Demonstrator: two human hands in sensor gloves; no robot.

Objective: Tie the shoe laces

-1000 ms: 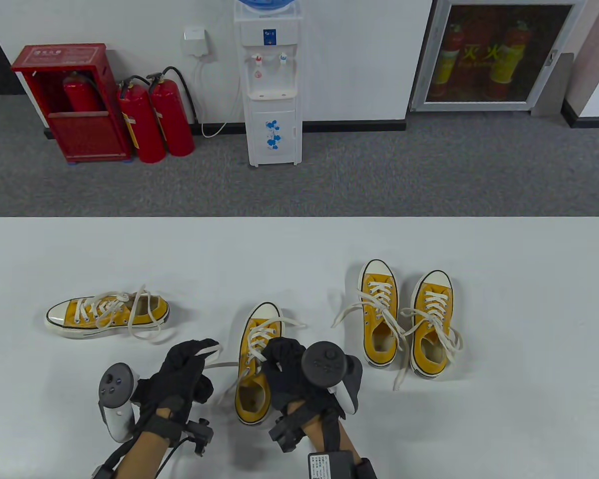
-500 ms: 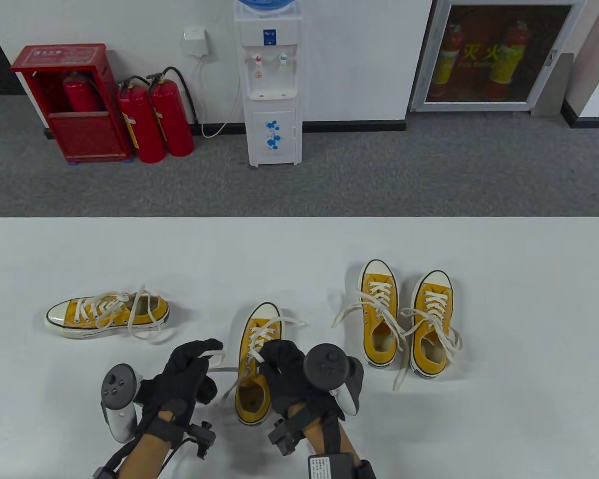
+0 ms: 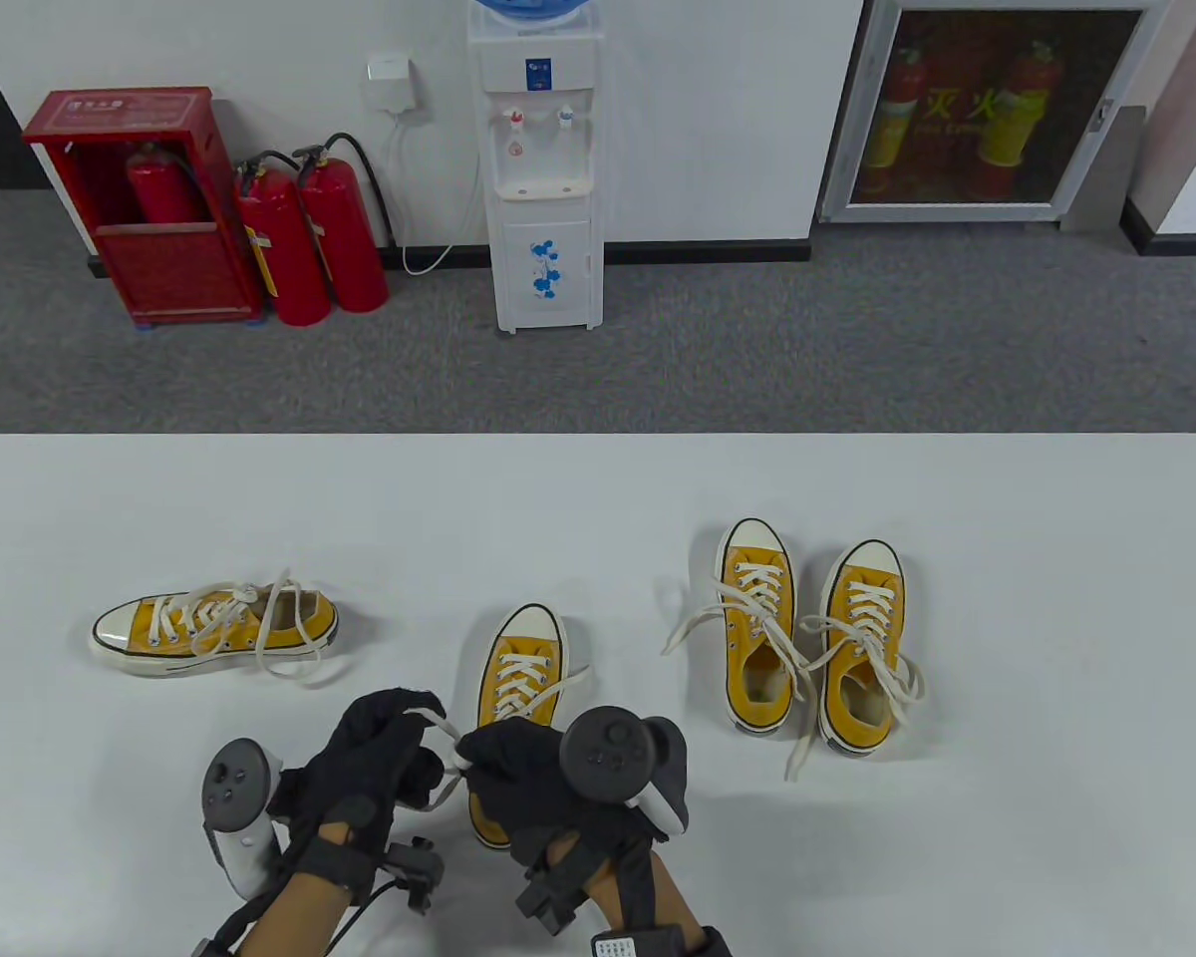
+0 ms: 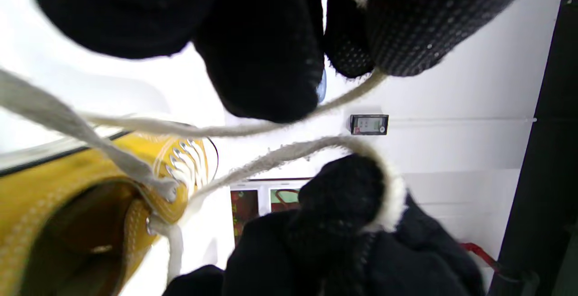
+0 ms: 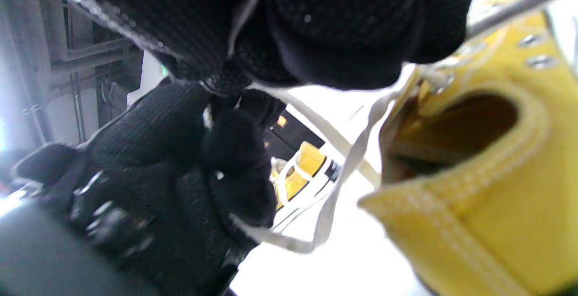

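- Both hands meet just left of the middle shoe's (image 3: pixel 518 688) heel, near the bench's (image 3: pixel 1007 558) front edge.
- Left hand (image 3: pixel 374 748) has its fingers curled, pinching a white lace (image 3: pixel 447 725) between the fingertips; the lace arches over the index finger toward the other hand.
- Right hand (image 3: pixel 518 783) is closed around lace at its fingertips, touching the left hand; the left wrist view shows a strand looped over one of its fingers (image 4: pixel 343 192).
- Two lace strands (image 4: pixel 253 129) run taut from the hands to the shoe's top eyelets in the left wrist view.
- A free lace end (image 3: pixel 568 683) lies off the shoe's right side.
- Middle shoe stands upright on the bench, toe pointing away, its heel partly hidden under the right hand.
- Side shoe (image 3: pixel 214 626) lies to the left, toe pointing left, laces loose over it.
- A pair (image 3: pixel 812 638) stands to the right, toes away, untied laces spilling onto the bench.
- Behind the bench, on the grey floor by the wall: a water dispenser (image 3: pixel 543 169), two red extinguishers (image 3: pixel 309 239) and a red cabinet (image 3: pixel 140 199).
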